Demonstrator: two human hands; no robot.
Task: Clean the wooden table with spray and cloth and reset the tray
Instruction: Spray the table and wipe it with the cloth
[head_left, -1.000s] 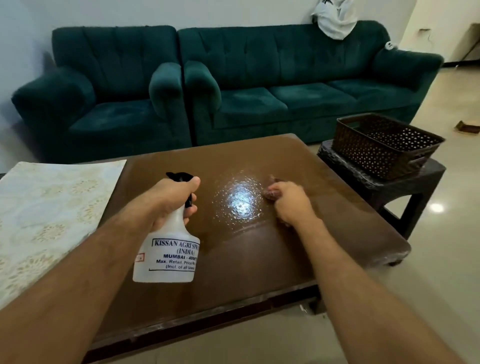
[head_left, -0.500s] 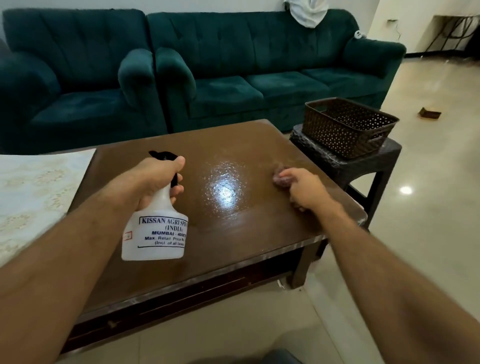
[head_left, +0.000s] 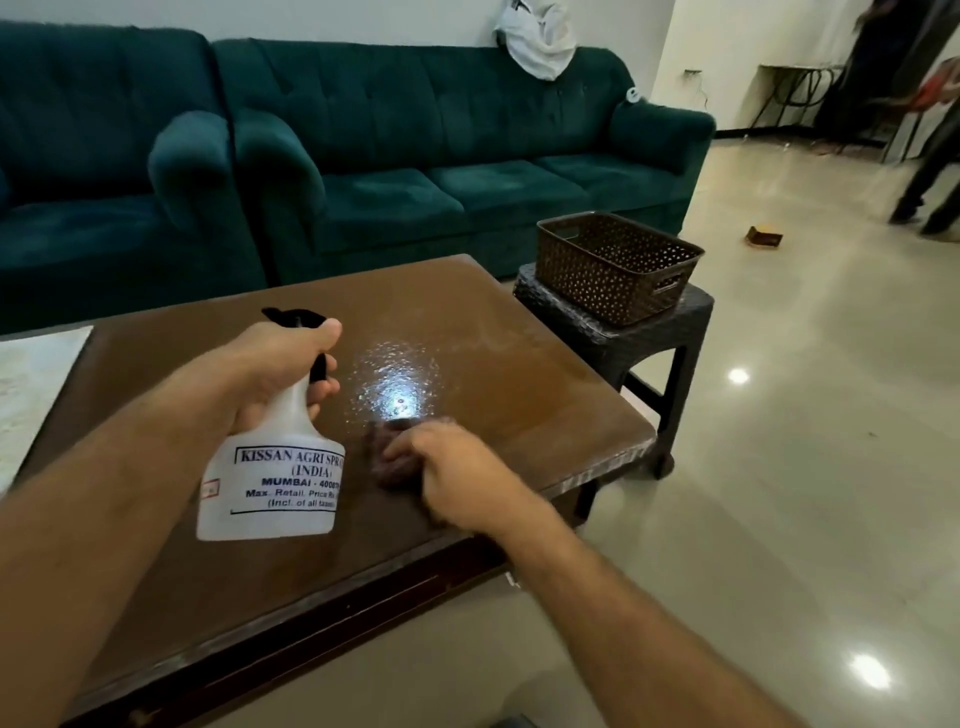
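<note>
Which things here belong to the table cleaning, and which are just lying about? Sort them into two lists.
In use:
spray bottle, held in the left hand
cloth, pressed under the right hand
wooden table, wet with spray

Lying about:
brown basket on the dark stool
white garment on the green sofa
small object on floor

The right hand (head_left: 457, 475) has drawn the dark cloth (head_left: 392, 460) back across the wooden table (head_left: 519, 395), from beyond the wet glare to just beside the spray bottle (head_left: 275, 467); it looks blurred, probably mid-wipe.
</note>
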